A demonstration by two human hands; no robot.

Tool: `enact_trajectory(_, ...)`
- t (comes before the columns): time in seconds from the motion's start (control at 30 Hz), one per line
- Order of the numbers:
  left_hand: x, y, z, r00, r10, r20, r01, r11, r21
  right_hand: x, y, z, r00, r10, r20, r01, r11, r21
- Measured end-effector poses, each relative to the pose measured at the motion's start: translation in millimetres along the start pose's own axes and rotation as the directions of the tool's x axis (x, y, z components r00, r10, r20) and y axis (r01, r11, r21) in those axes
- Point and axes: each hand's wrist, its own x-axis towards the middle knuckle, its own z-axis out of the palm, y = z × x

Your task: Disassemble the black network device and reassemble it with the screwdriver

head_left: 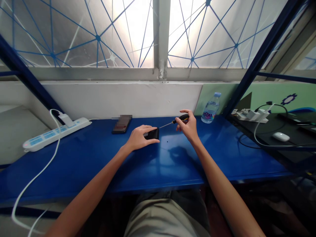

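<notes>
My left hand (141, 137) is closed around a small black box-shaped object (154, 133) on the blue table, thumb and fingers along its sides; what kind of object it is I cannot make out. In my right hand (189, 126) is a screwdriver (184, 117) with a black and yellow handle. Its thin metal shaft slants down to the left, and the tip meets or nearly meets the object's upper right corner. A tiny dark speck (167, 142), perhaps a screw, lies on the table just right of the object.
A smartphone (122, 124) lies behind my left hand. To the left is a white power strip (58, 134) with a plug and a trailing cable. A water bottle (211, 108) stands at the back right. Farther right, a black desk holds a white mouse (280, 136) and chargers.
</notes>
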Motion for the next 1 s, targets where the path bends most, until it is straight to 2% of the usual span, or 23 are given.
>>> enact_trajectory(0.2, 0, 0, -0.1, 1.0, -0.001, -0.009, 0.001, 1.0, -0.011, -3, -6, 0, 0.999, 0.027, -0.031, -0.028, 0.999, -0.036)
enact_trajectory(0.47, 0, 0, -0.6, 1.0, 0.001, -0.012, -0.001, 1.0, -0.01, 0, 1, 0, 0.999, 0.02, 0.036, -0.021, 0.999, 0.024)
enact_trajectory(0.73, 0, -1, -0.3, 1.0, -0.008, 0.002, 0.008, 1.0, -0.02, -2, -4, 0, 1.0, 0.018, -0.024, -0.018, 0.999, -0.038)
enact_trajectory(1.0, 0, -1, 0.0, 1.0, -0.017, 0.004, 0.018, 1.0, -0.015, 2, 4, -2, 0.999, -0.011, 0.048, 0.013, 0.999, -0.029)
